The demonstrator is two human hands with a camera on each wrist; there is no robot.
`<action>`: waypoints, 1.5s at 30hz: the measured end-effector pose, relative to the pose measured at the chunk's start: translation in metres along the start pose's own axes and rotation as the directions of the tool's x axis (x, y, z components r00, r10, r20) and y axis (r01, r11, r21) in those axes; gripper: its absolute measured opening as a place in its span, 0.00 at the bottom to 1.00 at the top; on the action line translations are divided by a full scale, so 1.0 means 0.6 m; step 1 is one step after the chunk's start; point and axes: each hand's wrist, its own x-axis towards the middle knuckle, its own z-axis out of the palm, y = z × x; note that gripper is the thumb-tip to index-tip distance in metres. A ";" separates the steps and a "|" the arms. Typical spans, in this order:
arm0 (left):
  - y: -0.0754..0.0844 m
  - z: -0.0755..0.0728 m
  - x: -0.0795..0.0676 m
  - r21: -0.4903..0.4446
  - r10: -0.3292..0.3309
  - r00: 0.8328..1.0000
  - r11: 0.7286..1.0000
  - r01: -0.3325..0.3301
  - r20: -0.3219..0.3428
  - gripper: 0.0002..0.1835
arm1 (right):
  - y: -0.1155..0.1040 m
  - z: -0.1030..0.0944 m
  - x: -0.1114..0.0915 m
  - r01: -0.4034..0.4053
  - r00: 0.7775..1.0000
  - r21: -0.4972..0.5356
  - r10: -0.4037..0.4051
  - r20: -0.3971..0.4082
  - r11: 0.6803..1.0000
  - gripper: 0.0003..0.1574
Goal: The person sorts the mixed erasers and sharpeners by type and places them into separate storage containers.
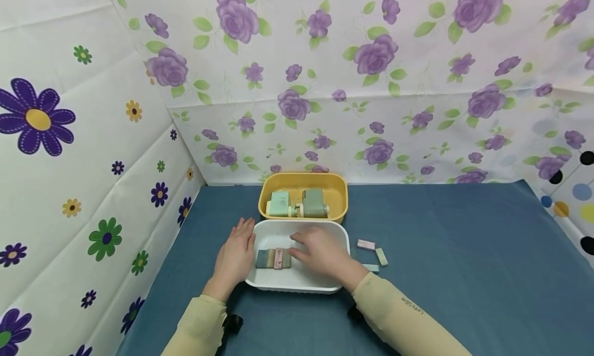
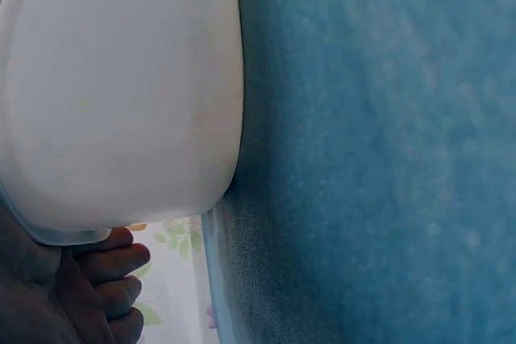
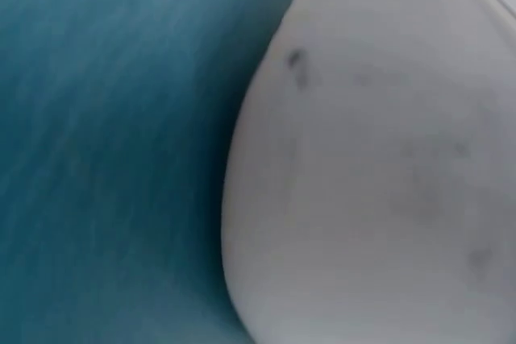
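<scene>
A white basin (image 1: 297, 282) stands in front of me, with a row of small pastel blocks (image 1: 265, 259) in blue-green, tan and pink on the left of its floor. My left hand (image 1: 235, 253) rests along the basin's left rim, fingers pointing away from me. In the left wrist view, that hand's fingers (image 2: 117, 267) show beside the rim of the white basin (image 2: 121, 94). Over the basin's right half reaches my right hand (image 1: 320, 250), slightly blurred, thumb and forefinger apart. Its thumb tip is right at the row's right end. The right wrist view shows only the basin's outer wall (image 3: 363, 167) and cloth.
Directly behind stands a yellow basin (image 1: 341, 191) holding a mint boxy item (image 1: 279, 204) and a grey-green one (image 1: 314, 203). Right of the white basin lie a pink block (image 1: 366, 244), a pale green block (image 1: 381, 257) and a light blue one (image 1: 372, 268) on the blue cloth (image 1: 464, 273).
</scene>
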 end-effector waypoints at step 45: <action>-0.001 0.002 0.002 -0.002 -0.035 0.999 0.999 0.035 0.030 0.27 | 0.179 -0.107 -0.171 -0.265 0.963 0.086 0.268 -0.020 0.960 0.25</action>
